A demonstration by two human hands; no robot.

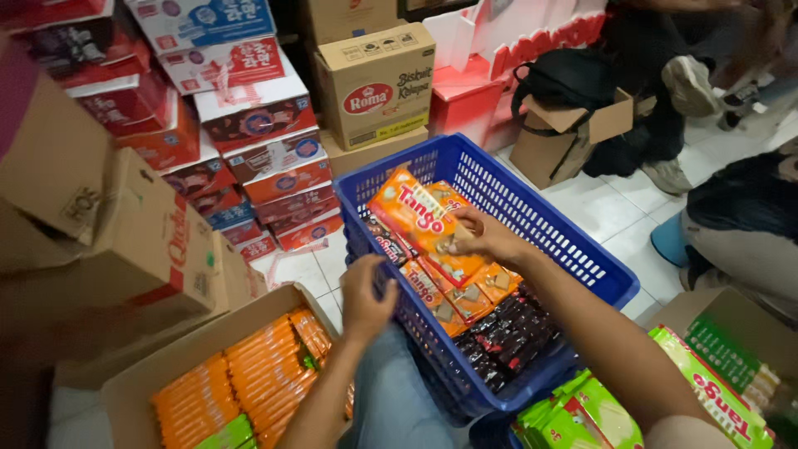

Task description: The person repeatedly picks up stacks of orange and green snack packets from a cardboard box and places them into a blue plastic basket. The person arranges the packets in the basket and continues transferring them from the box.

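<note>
While right hand grips orange wafer pack, left hand on blue basket

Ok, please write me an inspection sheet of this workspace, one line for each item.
Surface: white tiled floor, partly bare.
Job's things: blue plastic basket tilted toward the person, holding orange wafer packs and dark packs.
Clutter: open carton of orange packs at lower left; green packs at lower right; stacked red and white boxes; brown cartons.
Grippers: right hand holds an orange wafer pack; left hand grips the basket's near rim.
Cables: nothing seen.
Surroundings: other people sit at upper right beside a black bag.
</note>
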